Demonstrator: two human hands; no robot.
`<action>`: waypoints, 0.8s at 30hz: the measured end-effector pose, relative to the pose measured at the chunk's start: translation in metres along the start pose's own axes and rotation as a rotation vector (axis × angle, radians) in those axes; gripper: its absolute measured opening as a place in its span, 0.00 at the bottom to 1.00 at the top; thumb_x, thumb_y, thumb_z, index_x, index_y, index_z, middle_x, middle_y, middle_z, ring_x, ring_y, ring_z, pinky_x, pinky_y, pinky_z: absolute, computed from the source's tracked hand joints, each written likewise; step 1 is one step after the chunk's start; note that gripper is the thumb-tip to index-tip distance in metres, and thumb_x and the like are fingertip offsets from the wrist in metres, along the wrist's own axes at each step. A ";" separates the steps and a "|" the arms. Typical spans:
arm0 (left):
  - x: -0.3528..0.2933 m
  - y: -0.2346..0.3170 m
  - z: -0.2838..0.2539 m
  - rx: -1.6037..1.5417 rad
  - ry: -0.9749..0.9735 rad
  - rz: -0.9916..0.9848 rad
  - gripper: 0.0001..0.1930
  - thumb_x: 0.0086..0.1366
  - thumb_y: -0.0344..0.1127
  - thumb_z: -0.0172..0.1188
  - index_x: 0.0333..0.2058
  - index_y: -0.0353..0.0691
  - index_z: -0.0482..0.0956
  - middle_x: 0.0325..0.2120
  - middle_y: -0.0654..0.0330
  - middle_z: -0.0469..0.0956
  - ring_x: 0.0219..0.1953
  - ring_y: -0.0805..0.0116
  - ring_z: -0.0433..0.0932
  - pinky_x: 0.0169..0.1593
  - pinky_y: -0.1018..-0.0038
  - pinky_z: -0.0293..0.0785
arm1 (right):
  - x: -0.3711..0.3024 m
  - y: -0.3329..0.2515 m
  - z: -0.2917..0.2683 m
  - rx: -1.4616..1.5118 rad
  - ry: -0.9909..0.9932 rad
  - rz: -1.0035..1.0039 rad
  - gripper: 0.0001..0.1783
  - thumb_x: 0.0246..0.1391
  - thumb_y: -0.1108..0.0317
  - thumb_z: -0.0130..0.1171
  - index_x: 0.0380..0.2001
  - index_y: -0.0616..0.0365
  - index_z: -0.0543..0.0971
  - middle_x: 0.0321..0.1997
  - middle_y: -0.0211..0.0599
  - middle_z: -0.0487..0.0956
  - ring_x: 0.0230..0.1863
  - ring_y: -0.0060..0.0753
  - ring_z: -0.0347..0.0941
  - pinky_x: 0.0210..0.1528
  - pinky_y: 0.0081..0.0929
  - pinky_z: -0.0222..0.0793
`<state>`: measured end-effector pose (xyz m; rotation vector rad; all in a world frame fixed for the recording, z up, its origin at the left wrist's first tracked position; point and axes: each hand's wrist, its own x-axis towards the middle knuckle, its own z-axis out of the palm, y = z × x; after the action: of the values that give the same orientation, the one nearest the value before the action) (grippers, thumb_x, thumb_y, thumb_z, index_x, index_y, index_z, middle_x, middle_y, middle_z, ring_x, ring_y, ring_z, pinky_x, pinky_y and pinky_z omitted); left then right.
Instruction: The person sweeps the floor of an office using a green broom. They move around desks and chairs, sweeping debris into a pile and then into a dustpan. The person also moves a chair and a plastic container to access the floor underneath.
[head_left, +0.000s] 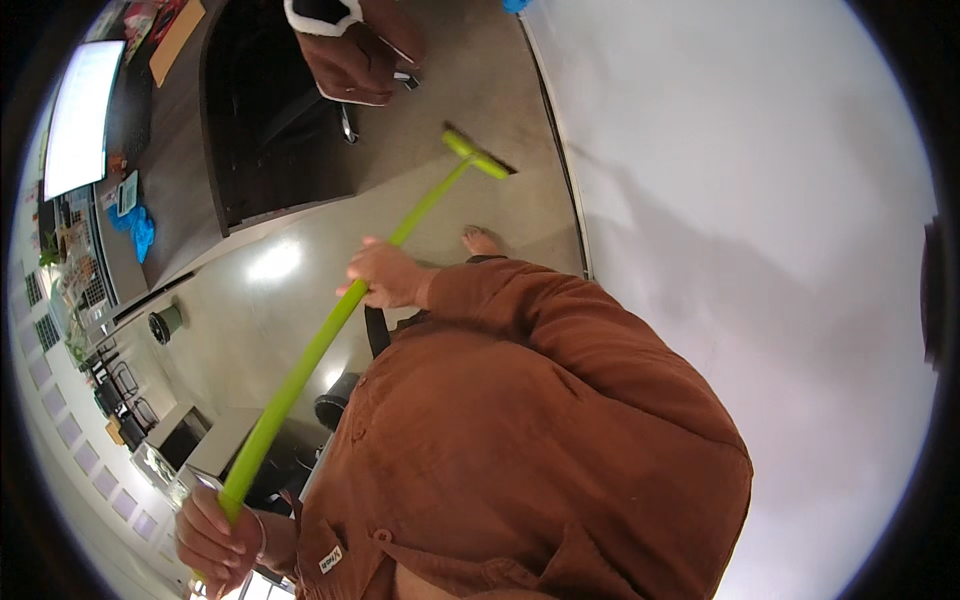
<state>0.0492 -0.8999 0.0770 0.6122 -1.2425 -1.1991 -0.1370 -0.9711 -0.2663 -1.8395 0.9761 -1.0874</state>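
Observation:
A lime-green push broom runs slantwise from the lower left to the upper middle. Its head, green with a dark strip along the far edge, rests on the floor near the wall. My left hand is wrapped round the top end of the handle, at the lower left. Farther down the shaft, my right hand grips it with closed fingers, in front of my brown shirt. One bare foot shows on the floor below the broom head.
A white wall bounds the right side. Far left stands a dark desk with a lit monitor and a blue plastic bag. A chair draped with a brown jacket is beyond the broom. A bin stands at left.

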 end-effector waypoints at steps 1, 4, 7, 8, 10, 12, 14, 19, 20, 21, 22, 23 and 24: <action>0.007 -0.007 0.005 -0.036 0.017 0.047 0.18 0.53 0.45 0.65 0.11 0.51 0.67 0.08 0.74 0.67 0.10 0.80 0.64 0.27 0.81 0.62 | -0.006 -0.001 -0.013 0.032 0.086 0.029 0.18 0.47 0.55 0.60 0.12 0.53 0.70 0.17 0.35 0.69 0.26 0.42 0.68 0.37 0.44 0.62; 0.019 -0.049 0.007 0.094 -0.093 -0.059 0.18 0.53 0.45 0.64 0.12 0.50 0.67 0.09 0.72 0.67 0.11 0.77 0.64 0.30 0.80 0.62 | -0.039 0.049 -0.039 -0.074 0.291 0.084 0.19 0.47 0.59 0.59 0.11 0.55 0.67 0.14 0.39 0.67 0.19 0.46 0.65 0.25 0.42 0.57; 0.037 -0.128 0.034 -0.026 -0.329 -0.239 0.20 0.54 0.44 0.63 0.11 0.48 0.66 0.08 0.69 0.66 0.11 0.73 0.63 0.31 0.74 0.62 | -0.067 0.083 -0.071 -0.213 0.428 0.148 0.19 0.47 0.61 0.59 0.11 0.55 0.65 0.13 0.39 0.66 0.19 0.46 0.65 0.24 0.42 0.56; 0.037 -0.135 0.047 -0.017 -0.368 -0.281 0.20 0.54 0.44 0.64 0.10 0.47 0.65 0.08 0.69 0.66 0.11 0.72 0.63 0.31 0.72 0.62 | -0.070 0.085 -0.074 -0.232 0.490 0.143 0.19 0.47 0.61 0.59 0.11 0.56 0.65 0.13 0.39 0.65 0.19 0.46 0.65 0.24 0.42 0.56; 0.045 -0.129 0.072 0.103 -0.343 -0.311 0.21 0.53 0.44 0.64 0.09 0.47 0.65 0.07 0.69 0.64 0.11 0.72 0.63 0.30 0.69 0.63 | -0.078 0.095 -0.062 -0.223 0.466 0.158 0.18 0.47 0.63 0.59 0.12 0.55 0.65 0.14 0.38 0.66 0.20 0.46 0.65 0.25 0.42 0.56; 0.049 -0.119 0.080 0.173 -0.332 -0.306 0.22 0.52 0.45 0.65 0.09 0.47 0.65 0.06 0.70 0.64 0.11 0.72 0.63 0.29 0.69 0.62 | -0.067 0.102 -0.054 -0.173 0.450 0.142 0.17 0.48 0.63 0.59 0.13 0.55 0.66 0.15 0.38 0.67 0.21 0.46 0.66 0.27 0.42 0.56; 0.045 -0.093 0.073 0.190 -0.403 -0.303 0.23 0.53 0.48 0.65 0.08 0.48 0.65 0.05 0.71 0.64 0.10 0.73 0.62 0.28 0.70 0.62 | -0.056 0.078 -0.023 -0.010 0.392 0.114 0.16 0.48 0.64 0.58 0.14 0.55 0.66 0.16 0.37 0.67 0.23 0.45 0.66 0.29 0.41 0.57; 0.049 -0.043 0.077 0.249 -0.420 -0.209 0.22 0.53 0.52 0.63 0.09 0.55 0.64 0.05 0.79 0.61 0.10 0.83 0.61 0.28 0.80 0.61 | -0.026 0.014 -0.016 0.091 0.247 0.126 0.14 0.47 0.62 0.57 0.14 0.53 0.68 0.17 0.35 0.69 0.26 0.43 0.68 0.36 0.40 0.57; 0.055 -0.037 0.077 0.162 -0.439 -0.211 0.22 0.53 0.52 0.64 0.08 0.57 0.65 0.05 0.80 0.63 0.10 0.85 0.62 0.28 0.82 0.62 | -0.026 0.009 -0.024 0.063 0.303 0.111 0.15 0.47 0.63 0.58 0.13 0.53 0.67 0.16 0.36 0.68 0.24 0.43 0.67 0.32 0.40 0.56; 0.055 -0.036 0.075 0.123 -0.407 -0.200 0.21 0.53 0.51 0.64 0.08 0.56 0.66 0.06 0.79 0.65 0.11 0.85 0.64 0.28 0.82 0.63 | -0.030 0.005 -0.034 0.037 0.351 0.085 0.17 0.47 0.63 0.58 0.11 0.53 0.66 0.15 0.36 0.67 0.22 0.44 0.66 0.28 0.40 0.55; 0.056 -0.037 0.073 0.084 -0.375 -0.190 0.20 0.53 0.49 0.65 0.09 0.55 0.67 0.06 0.78 0.66 0.11 0.85 0.66 0.28 0.83 0.64 | -0.036 0.004 -0.042 0.012 0.400 0.060 0.18 0.47 0.63 0.59 0.10 0.54 0.65 0.13 0.37 0.66 0.20 0.45 0.64 0.24 0.40 0.54; 0.053 -0.050 0.071 0.119 -0.338 -0.171 0.20 0.53 0.48 0.64 0.09 0.54 0.66 0.06 0.77 0.65 0.10 0.84 0.65 0.27 0.83 0.64 | -0.044 0.009 -0.050 -0.034 0.446 0.096 0.19 0.46 0.64 0.59 0.09 0.53 0.65 0.13 0.38 0.65 0.19 0.46 0.64 0.23 0.41 0.54; 0.049 -0.059 0.072 0.167 -0.294 -0.154 0.20 0.54 0.46 0.64 0.09 0.53 0.65 0.06 0.76 0.64 0.10 0.83 0.64 0.26 0.83 0.64 | -0.051 0.015 -0.057 -0.065 0.489 0.128 0.19 0.46 0.64 0.59 0.08 0.53 0.64 0.13 0.39 0.65 0.18 0.47 0.64 0.22 0.41 0.54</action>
<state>-0.0438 -0.9471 0.0641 0.6812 -1.5778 -1.3568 -0.2095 -0.9455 -0.2768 -1.5622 1.4013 -1.4744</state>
